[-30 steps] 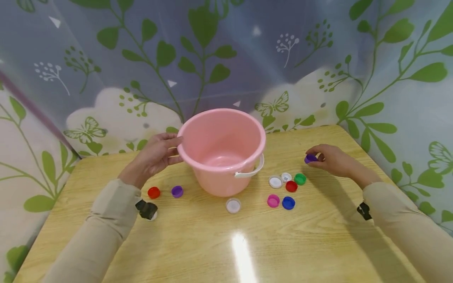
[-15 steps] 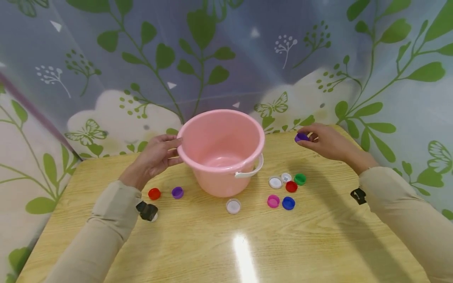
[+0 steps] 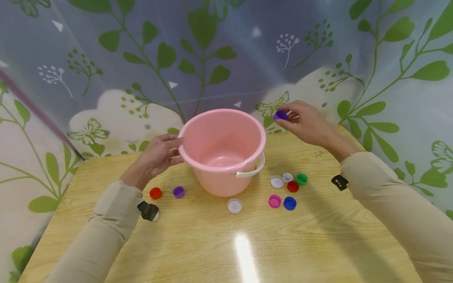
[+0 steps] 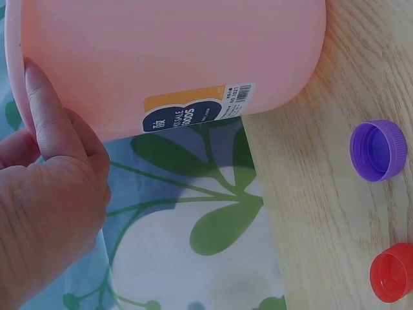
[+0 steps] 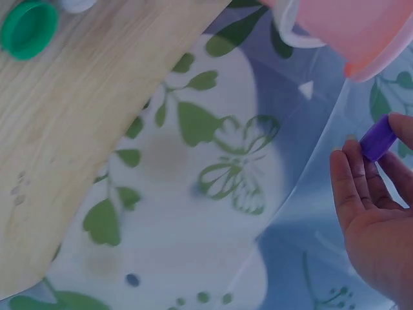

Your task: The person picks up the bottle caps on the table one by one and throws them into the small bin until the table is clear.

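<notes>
A pink bucket (image 3: 226,177) with a white handle (image 3: 251,173) stands at the middle of the table; nothing shows inside it. My left hand (image 3: 159,155) holds its rim at the left side, thumb and fingers on either side of the edge. My right hand (image 3: 308,122) pinches a purple bottle cap (image 3: 280,116) in the air, just right of the bucket's rim and apart from it. In the right wrist view this purple cap (image 5: 377,139) sits between thumb and fingertips, the other fingers fairly straight.
Right of the bucket lie white, red (image 3: 293,186), green (image 3: 301,179), pink (image 3: 274,201) and blue caps (image 3: 289,203). A white cap (image 3: 234,206) is in front. Left lie a red cap (image 3: 155,193) and another purple cap (image 3: 179,192). Patterned cloth (image 3: 141,59) walls the back.
My right hand has lifted the purple cap off the table's right side and carried it up and left to near the bucket's rim. The left hand stays on the rim.
</notes>
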Available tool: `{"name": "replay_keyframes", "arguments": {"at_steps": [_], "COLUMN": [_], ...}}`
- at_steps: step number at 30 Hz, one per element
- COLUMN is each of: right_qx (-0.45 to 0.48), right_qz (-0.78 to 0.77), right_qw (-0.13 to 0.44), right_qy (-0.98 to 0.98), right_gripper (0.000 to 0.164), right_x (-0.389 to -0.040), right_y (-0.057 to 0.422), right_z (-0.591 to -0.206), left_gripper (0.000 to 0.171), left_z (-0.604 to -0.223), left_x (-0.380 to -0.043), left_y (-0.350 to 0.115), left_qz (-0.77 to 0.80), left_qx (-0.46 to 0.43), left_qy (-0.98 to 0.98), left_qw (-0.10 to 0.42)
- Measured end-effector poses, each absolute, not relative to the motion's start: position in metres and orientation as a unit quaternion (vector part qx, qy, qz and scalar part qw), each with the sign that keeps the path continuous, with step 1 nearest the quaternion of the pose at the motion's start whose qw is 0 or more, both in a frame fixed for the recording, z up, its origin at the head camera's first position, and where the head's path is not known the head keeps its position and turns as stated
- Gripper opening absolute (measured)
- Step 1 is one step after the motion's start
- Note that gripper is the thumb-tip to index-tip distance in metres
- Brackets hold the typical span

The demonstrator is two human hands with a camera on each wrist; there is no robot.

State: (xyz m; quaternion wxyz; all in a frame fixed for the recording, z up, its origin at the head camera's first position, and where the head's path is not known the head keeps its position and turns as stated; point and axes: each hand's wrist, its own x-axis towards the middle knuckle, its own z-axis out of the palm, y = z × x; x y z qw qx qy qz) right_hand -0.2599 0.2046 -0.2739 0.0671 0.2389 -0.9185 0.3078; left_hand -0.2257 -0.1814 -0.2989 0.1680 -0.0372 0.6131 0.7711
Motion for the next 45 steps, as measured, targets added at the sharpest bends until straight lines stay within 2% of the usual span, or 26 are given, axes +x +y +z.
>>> {"name": "replay_keyframes", "arguments": {"at_steps": [15, 22, 31, 37, 45], "right_qx": [0.280, 0.319, 0.353, 0.386, 0.378], "right_qz": [0.335, 0.307, 0.316, 0.318, 0.306], "right_qw": [0.037, 0.045, 0.020, 0.021, 0.019], "right_qy": [-0.899, -0.895, -0.880, -0.866, -0.874], "right_gripper": [0.040, 0.038, 0.035, 0.033, 0.032], "right_x": [-0.267, -0.268, -0.268, -0.270, -0.268], "right_y": [0.147, 0.130, 0.110, 0.099, 0.096], "right_z": [-0.265, -0.270, -0.275, -0.282, -0.284], "left_gripper": [0.024, 0.022, 0.021, 0.027, 0.034], "left_z": [-0.299, -0.299, -0.298, -0.298, -0.296], "left_x": [-0.226, -0.226, -0.225, -0.225, -0.226], "left_y": [-0.183, -0.182, -0.182, -0.182, -0.181], "left_qz": [0.772, 0.774, 0.773, 0.768, 0.744], "left_qx": [-0.033, -0.033, -0.031, -0.028, -0.028], "left_qy": [0.613, 0.611, 0.612, 0.620, 0.646], "left_qw": [0.166, 0.164, 0.161, 0.161, 0.167]}}
